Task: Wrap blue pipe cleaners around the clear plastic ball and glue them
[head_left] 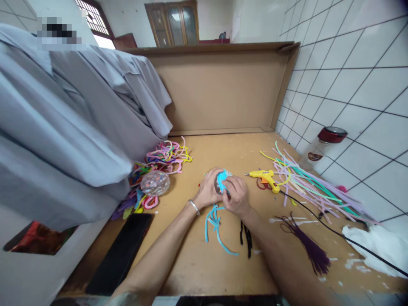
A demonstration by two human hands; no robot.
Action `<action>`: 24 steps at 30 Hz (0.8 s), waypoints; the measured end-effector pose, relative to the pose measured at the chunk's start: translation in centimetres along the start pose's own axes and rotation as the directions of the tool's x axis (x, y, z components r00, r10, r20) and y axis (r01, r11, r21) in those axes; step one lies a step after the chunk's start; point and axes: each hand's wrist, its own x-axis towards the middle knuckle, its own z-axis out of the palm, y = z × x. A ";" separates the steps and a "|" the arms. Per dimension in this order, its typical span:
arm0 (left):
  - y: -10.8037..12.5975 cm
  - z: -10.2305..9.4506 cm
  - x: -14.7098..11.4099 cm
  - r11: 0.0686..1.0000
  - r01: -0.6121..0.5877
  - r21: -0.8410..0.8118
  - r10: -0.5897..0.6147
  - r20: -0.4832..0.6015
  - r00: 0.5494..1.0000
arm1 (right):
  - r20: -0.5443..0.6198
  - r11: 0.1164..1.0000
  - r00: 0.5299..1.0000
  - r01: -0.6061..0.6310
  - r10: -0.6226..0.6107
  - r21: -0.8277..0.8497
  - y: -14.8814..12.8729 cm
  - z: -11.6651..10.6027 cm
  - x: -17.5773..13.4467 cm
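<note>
The blue-banded piece (pixel 222 176) sits between left-hand fingers (pixel 210 177) and right-hand fingers (pixel 233 185).

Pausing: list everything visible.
striped piece: one, blue, centre
knotted strands: several, blue, front
short strands: several, black, front
long strands: many, pastel, right
tangled strands: many, mixed, left
glue gun: one, yellow, right
tassel: one, purple, right
wad: one, white, right
jar: one, clear, right
slab: one, black, left
speckled ball: one, clear, left
garment: one, grey, left
cardboard: one, brown, back
cabinet: one, brown, background
table: one, tan, beneath
tiles: many, white, right
bracelet: one, silver, left wrist
left grip: one, bare, centre
right grip: one, bare, centre
</note>
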 end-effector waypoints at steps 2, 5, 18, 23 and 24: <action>0.0 0.1 -0.1 0.997 0.049 -0.059 -0.049 -0.011 0.999 | 0.012 1.000 1.000 -0.009 0.009 -0.016 -0.1 -0.1 0.1; -0.1 0.0 -0.2 0.987 0.123 -0.099 -0.122 0.016 0.992 | 0.024 0.999 0.999 -0.037 0.038 -0.034 -0.4 -0.1 0.2; 0.0 -0.8 0.2 0.989 0.029 -0.146 -0.017 0.083 0.996 | 0.029 0.999 0.999 -0.044 0.044 0.000 -0.6 0.0 0.0; 0.3 -1.1 0.2 0.989 0.051 -0.136 -0.037 0.108 0.993 | 0.021 0.999 0.999 -0.046 0.046 0.002 -0.7 0.1 0.0; 0.3 -1.1 0.2 0.990 0.049 -0.136 -0.035 0.103 0.994 | 0.019 0.999 0.999 -0.043 0.043 0.002 -0.7 0.1 0.0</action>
